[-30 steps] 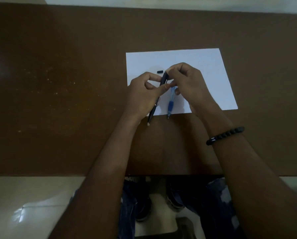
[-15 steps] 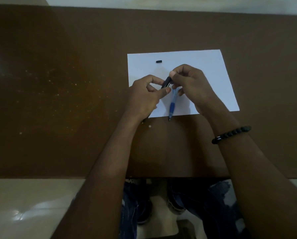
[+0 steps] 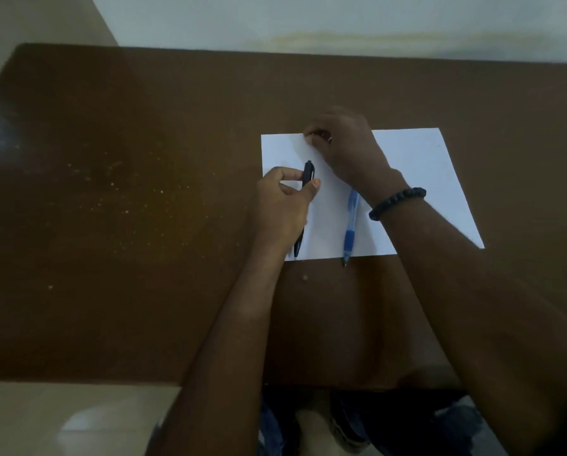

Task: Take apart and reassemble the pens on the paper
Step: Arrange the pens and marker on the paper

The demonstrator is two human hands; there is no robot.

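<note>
Two slim pens: left hand grips black pen; blue pen lies flat.

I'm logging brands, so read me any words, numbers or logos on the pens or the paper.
None can be read.
Black pen: no print shows; the left hand covers its middle.
Blue pen: any marking is too blurred to tell.
Paper: blank where it shows.

A white paper lies on a dark brown table. One pen is black, the other pen translucent blue with a darker blue grip. The beaded bracelet is black.
</note>
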